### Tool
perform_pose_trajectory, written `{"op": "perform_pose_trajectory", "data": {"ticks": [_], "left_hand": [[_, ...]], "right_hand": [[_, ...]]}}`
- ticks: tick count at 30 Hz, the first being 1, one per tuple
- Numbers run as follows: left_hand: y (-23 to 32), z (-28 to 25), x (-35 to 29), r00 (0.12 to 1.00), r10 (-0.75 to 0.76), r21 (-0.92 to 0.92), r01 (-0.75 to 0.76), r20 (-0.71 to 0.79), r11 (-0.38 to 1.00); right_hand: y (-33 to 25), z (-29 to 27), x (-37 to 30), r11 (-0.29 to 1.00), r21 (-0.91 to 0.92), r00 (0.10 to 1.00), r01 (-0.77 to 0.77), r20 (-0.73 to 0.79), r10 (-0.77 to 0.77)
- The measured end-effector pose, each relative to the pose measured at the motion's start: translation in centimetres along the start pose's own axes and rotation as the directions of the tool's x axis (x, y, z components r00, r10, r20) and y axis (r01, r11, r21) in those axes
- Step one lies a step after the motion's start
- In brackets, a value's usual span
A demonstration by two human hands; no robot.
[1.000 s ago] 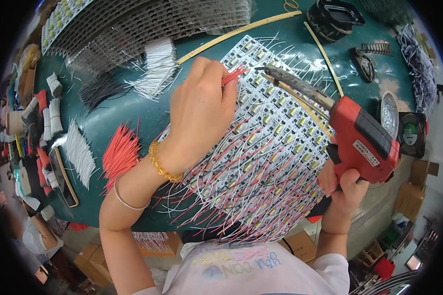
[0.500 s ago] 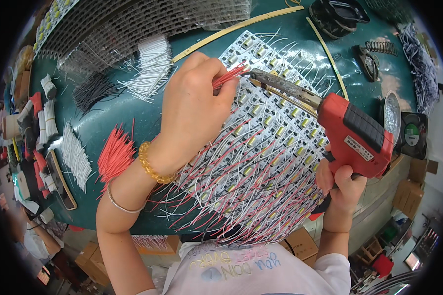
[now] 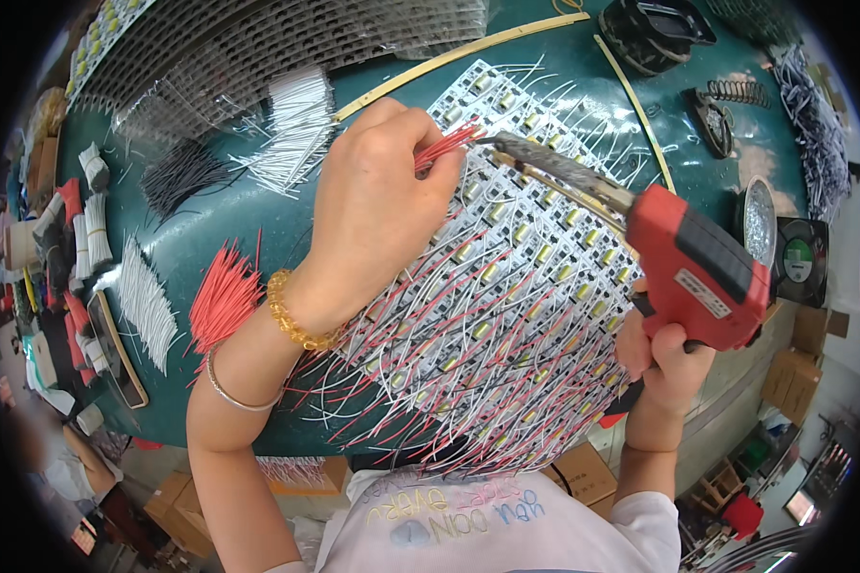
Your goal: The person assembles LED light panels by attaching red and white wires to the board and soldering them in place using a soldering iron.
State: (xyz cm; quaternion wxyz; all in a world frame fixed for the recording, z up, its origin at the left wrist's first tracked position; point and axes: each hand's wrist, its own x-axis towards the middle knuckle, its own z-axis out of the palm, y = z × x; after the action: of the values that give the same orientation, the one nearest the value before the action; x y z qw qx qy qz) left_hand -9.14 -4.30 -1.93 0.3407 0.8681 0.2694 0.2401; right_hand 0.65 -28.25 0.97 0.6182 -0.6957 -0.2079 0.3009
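My left hand [image 3: 377,186] is closed around a small bundle of red wires [image 3: 446,146], their ends poking out past the fingertips. My right hand [image 3: 674,371] grips a red and black soldering gun [image 3: 699,256]; its long tip reaches left, close to those wire ends. Whether tip and wires touch is too small to tell. Beneath both hands lies a large panel of white circuit boards [image 3: 571,250] with yellowish parts. Many red, white and black wires hang from its near rows, and white wires stick out along its far right edge.
Left of the panel lie piles of red wires [image 3: 225,298], white wires [image 3: 147,304], black wires [image 3: 183,178] and more white wires [image 3: 296,124]. A phone [image 3: 118,351] rests near the left edge. At the right are a coiled-spring stand [image 3: 721,119] and a metal bowl [image 3: 760,224].
The soldering gun and my right hand have shifted slightly right, its tip drawing a little away from my left fingers. My left hand has hardly moved.
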Motion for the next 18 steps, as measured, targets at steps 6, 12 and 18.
{"op": "perform_pose_trajectory", "data": {"ticks": [6,12,18], "left_hand": [[0.0,0.0,0.0,1.000,0.009,0.013,-0.009,-0.001,1.000],[0.3,-0.1,-0.1,1.000,0.005,0.013,-0.005,0.010,1.000],[-0.1,-0.7,0.1,0.999,0.019,-0.027,-0.019,0.034,0.999]], "right_hand": [[0.0,-0.3,0.0,0.998,0.005,0.998,0.057,0.000,-0.057],[0.1,-0.6,-0.7,0.990,-0.020,0.987,0.136,-0.086,-0.137],[-1.4,-1.9,-2.4,0.961,-0.062,0.928,0.271,-0.246,-0.278]]}}
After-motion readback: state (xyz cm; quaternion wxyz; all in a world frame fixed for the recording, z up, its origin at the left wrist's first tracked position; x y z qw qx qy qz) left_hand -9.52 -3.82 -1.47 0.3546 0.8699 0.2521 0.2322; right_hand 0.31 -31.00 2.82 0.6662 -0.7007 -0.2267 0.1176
